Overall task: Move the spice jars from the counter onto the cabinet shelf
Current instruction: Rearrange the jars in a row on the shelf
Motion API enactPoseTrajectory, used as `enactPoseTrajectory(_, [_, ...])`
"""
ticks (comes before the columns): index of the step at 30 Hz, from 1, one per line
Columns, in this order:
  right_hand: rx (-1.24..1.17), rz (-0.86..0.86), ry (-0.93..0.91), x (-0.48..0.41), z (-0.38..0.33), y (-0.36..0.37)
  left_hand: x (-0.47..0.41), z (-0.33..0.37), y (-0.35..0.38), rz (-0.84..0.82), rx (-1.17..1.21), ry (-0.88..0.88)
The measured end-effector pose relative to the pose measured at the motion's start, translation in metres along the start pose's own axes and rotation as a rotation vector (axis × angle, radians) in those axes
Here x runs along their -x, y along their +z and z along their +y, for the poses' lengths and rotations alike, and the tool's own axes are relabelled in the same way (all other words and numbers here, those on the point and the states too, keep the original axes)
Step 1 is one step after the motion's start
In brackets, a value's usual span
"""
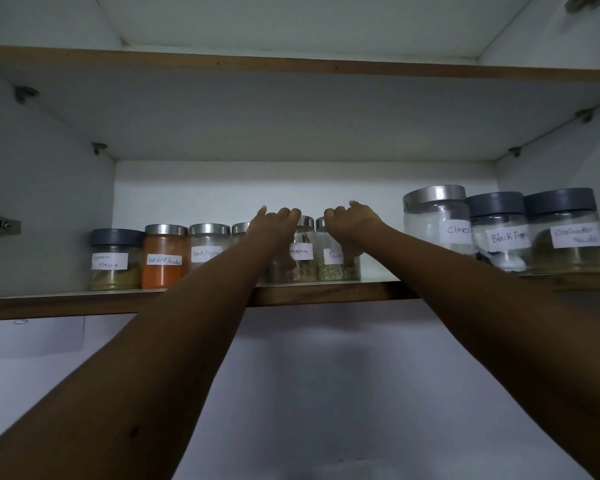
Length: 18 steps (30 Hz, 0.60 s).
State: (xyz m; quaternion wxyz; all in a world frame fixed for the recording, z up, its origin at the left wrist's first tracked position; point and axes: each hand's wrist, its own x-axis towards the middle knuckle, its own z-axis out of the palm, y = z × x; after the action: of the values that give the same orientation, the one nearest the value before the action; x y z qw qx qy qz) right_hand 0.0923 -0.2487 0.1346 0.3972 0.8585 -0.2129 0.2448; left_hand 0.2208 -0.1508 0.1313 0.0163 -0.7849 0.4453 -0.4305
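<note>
Both my hands reach up to spice jars already standing on the white, brown-edged cabinet shelf (326, 292).

My landmark is the cinnamon jar (300, 258), a small upright clear glass cylinder with a steel lid, holding brown bark pieces. Just right of it stands the fennel jar (333, 266), the same make, with greenish seeds at its bottom. My right hand (352, 223) curls over its lid, a finger showing through the glass, so I judge it gripped. Just left of the cinnamon jar, my left hand (276, 225) bends over a steel-lidded jar (240, 229) that is mostly hidden by my forearm. I cannot tell whether it grips. Both jars lie ahead and above me, long axes vertical, and each hand is equally near its own.
</note>
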Motion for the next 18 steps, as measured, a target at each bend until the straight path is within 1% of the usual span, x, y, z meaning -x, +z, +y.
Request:
enactPoseTrajectory(7, [-0.062,-0.026,0.018,-0.025,0.001,0.014,-0.012,0.002,0.012,-0.03,-0.053,-0.023])
enactPoseTrajectory(12, [-0.079,-0.01,0.018,-0.037,-0.003,0.023,-0.019,0.005,0.017,-0.047,-0.169,-0.036])
enactPoseTrajectory(18, [-0.115,-0.039,0.005,-0.047,-0.002,0.025,-0.03,0.004,0.023,-0.076,-0.227,-0.048])
